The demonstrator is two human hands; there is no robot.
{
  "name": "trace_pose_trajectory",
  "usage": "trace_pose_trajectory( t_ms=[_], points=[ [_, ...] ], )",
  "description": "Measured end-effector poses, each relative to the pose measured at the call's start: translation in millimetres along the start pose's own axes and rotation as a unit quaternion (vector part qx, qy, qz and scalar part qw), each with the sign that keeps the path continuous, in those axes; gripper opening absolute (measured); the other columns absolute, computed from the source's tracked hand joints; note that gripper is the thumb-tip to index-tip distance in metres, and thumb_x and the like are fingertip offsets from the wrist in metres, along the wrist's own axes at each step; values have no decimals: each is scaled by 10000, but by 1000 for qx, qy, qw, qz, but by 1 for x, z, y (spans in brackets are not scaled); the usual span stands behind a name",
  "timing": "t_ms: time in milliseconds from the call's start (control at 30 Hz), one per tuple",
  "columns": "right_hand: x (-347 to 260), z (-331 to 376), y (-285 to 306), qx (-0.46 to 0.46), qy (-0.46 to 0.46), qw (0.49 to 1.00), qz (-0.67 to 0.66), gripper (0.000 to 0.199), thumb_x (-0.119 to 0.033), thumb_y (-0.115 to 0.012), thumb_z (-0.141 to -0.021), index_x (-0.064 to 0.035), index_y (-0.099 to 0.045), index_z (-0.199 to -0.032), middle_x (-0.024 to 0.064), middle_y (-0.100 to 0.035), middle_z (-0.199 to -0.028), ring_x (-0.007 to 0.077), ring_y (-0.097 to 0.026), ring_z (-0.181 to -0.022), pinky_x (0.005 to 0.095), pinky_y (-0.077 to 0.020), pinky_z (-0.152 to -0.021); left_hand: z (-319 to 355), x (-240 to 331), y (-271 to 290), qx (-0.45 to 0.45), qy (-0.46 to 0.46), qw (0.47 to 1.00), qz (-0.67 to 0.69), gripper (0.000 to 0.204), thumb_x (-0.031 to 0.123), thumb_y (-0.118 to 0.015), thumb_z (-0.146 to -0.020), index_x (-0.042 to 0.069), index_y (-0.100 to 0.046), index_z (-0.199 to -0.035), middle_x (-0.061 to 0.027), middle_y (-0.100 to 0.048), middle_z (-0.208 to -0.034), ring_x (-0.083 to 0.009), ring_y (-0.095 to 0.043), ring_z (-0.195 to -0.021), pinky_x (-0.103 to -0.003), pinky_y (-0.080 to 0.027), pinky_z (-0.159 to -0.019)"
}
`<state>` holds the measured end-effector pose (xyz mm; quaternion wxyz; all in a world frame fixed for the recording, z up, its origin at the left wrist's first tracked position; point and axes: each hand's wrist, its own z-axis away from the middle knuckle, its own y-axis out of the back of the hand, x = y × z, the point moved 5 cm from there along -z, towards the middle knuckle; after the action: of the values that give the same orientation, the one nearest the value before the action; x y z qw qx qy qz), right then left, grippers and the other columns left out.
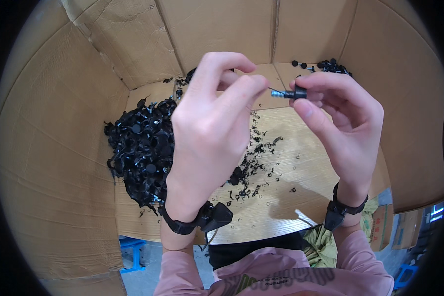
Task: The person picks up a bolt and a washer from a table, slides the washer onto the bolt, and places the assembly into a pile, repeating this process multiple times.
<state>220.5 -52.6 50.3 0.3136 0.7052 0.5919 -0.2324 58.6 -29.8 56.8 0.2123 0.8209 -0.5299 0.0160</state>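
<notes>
Currently, a person's right hand is holding 1 black-headed bolt nearly level above the wooden surface, its grip closed around the head. The left hand, its grip narrow, is pinching a thin dark strand running toward the bolt's threads. Black scraps are lying scattered below, while a pile of black pieces is resting at left.
</notes>
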Motion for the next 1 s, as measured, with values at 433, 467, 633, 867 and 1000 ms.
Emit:
trace_pose_trajectory(
  t_ms=[433,467,633,867,1000],
  points=[
    [5,-8,36,80,-38,995,38,258,49,-642,-819,54,-606,-1075,129,-662,-1002,165,-651,-920,247,-510,-858,6,-85,65,158,113,975,-109,52,-30,-637,-840,-35,-660,-886,-61,-614,-946,-115,-599,-855,-239,-485,-770],
    [7,-9,39,100,-35,994,23,250,64,-669,-786,47,-629,-1033,87,-662,-965,137,-642,-895,239,-519,-820,11,-98,79,186,136,966,-114,68,-26,-634,-846,-40,-659,-907,-64,-618,-945,-114,-601,-858,-236,-482,-774],
    [5,-10,24,93,-4,995,47,269,50,-643,-816,43,-593,-1080,132,-653,-1033,176,-639,-977,252,-505,-879,7,-93,66,167,186,967,46,82,-27,-637,-840,-34,-671,-914,-75,-617,-980,-126,-615,-877,-242,-500,-796],
    [2,-4,8,75,-3,997,-23,310,53,-658,-803,45,-563,-1097,170,-622,-1101,205,-623,-1019,294,-517,-897,1,-31,0,-37,185,934,303,194,-46,-602,-835,-64,-644,-1024,-115,-589,-1076,-162,-595,-974,-255,-450,-861],
    [4,-2,-3,45,-14,996,-71,334,71,-657,-795,51,-548,-1110,176,-614,-1107,209,-615,-1032,302,-526,-887,6,-20,-14,-34,202,899,388,204,-51,-681,-786,-91,-636,-981,-120,-571,-1023,-174,-620,-933,-265,-516,-845]
  ],
)
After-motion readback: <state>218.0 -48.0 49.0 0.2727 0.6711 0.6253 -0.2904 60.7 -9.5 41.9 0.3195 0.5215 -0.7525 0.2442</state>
